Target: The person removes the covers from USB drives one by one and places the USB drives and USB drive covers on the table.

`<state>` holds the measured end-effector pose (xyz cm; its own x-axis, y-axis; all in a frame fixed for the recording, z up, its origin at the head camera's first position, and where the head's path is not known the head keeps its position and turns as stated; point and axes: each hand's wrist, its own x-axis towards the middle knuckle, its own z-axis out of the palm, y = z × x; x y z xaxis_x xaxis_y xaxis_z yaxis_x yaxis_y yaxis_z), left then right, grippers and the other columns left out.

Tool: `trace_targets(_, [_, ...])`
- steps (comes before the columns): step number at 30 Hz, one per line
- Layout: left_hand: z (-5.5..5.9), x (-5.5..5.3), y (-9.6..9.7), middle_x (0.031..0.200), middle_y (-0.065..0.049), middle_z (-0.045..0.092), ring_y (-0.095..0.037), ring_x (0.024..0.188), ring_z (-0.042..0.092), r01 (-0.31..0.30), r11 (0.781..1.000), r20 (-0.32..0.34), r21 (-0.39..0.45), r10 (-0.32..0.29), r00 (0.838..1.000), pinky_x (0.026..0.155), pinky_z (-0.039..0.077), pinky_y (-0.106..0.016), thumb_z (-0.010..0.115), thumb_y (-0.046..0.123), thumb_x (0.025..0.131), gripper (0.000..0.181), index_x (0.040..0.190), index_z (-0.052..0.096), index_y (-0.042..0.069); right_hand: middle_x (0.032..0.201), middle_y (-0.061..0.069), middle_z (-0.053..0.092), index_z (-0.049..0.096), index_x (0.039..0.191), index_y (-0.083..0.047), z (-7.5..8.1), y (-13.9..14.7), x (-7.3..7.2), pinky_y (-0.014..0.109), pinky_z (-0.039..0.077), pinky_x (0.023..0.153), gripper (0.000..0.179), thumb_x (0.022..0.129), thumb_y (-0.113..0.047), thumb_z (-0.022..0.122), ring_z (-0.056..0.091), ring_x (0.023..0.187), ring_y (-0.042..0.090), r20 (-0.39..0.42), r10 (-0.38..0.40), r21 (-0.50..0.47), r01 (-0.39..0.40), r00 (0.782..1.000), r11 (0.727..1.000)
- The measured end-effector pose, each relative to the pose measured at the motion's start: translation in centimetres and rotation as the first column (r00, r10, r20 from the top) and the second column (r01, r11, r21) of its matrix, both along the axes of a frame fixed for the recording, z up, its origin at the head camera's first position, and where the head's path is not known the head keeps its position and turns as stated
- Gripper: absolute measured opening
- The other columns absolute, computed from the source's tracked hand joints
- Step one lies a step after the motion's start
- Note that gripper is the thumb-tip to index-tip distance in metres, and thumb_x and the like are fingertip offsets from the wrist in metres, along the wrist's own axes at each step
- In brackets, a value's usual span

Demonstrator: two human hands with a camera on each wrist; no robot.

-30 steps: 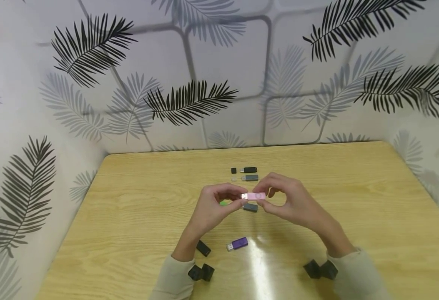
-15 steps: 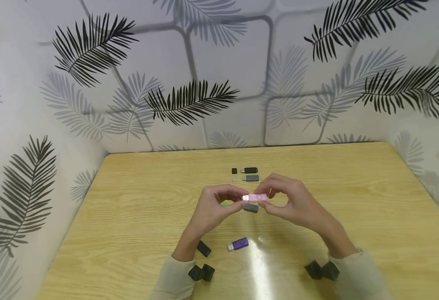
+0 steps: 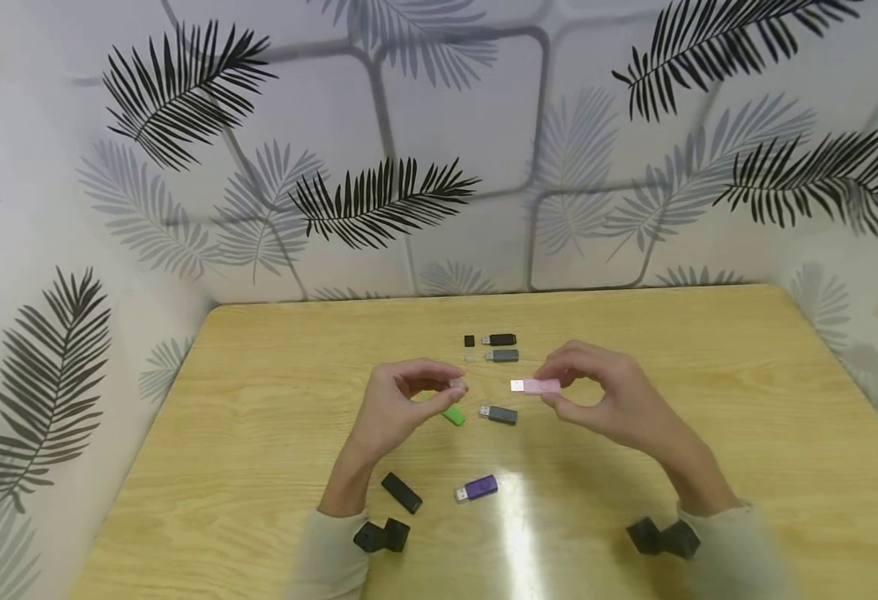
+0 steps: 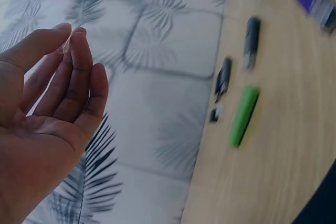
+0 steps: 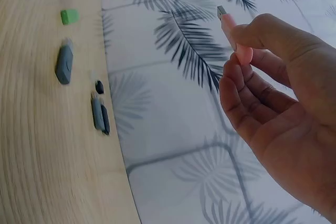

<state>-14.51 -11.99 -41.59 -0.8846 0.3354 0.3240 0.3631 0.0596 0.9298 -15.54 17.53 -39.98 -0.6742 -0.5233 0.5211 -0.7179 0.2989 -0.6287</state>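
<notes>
Cap [image 3: 457, 384] now off pink USB stick [image 3: 535, 386]: pinched in left hand [image 3: 397, 407], stick pinched in right hand [image 3: 609, 400], connector bared. Hands apart above table [image 3: 709, 400] centre, joined before. Uncapping judged done.

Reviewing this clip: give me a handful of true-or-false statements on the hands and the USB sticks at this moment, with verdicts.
1. The right hand holds the pink stick with its metal plug bare. True.
2. The left hand grips the purple stick. False: the purple stick lies on the table near the person; the left hand pinches a small clear cap.
3. The green stick lies on the table beside the left hand. True.
4. The two hands are touching. False: they are apart, with a grey stick on the table below the gap.
5. All sticks on the table are capped. False: the purple and grey ones show bare plugs.
</notes>
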Motion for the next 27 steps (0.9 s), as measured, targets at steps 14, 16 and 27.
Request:
trace_targets(14, [-0.8,-0.8,-1.0,0.107,-0.016,0.075,-0.026,0.098,0.073,-0.040,0.999,0.038,-0.014,0.040,0.998,0.084,0.060,-0.030,0.071,-0.001,0.095,0.022,0.116,0.073,-0.002,0.104,-0.006,0.071,0.074,0.105,-0.013,-0.8,1.5,-0.5,0.027,0.060,0.080,0.032,0.082,0.009,0.080,0.067,0.093,0.012,0.066,-0.030,-0.023,0.031,0.997,0.999])
trace_targets(16, [-1.2,-1.0,-0.8,0.106,-0.015,0.076,-0.026,0.097,0.073,-0.054,0.998,0.034,-0.018,0.055,0.998,0.084,0.060,-0.031,0.072,0.000,0.095,0.021,0.116,0.073,-0.002,0.104,-0.006,0.071,0.074,0.105,-0.013,-1.3,1.5,-0.7,0.029,0.060,0.078,0.030,0.083,0.008,0.080,0.066,0.092,0.013,0.072,-0.042,-0.018,0.044,0.996,0.999])
trace_targets(27, [-3.3,-1.7,-0.2,0.098,-0.011,0.076,-0.022,0.088,0.074,-0.155,0.983,0.055,-0.103,0.161,0.985,0.078,0.060,-0.028,0.078,0.006,0.091,0.019,0.108,0.076,-0.003,0.102,-0.002,0.072,0.075,0.106,-0.011,-3.0,1.1,-1.6,0.034,0.061,0.074,0.026,0.085,0.005,0.080,0.065,0.088,0.014,0.082,-0.087,-0.020,0.089,0.993,0.996])
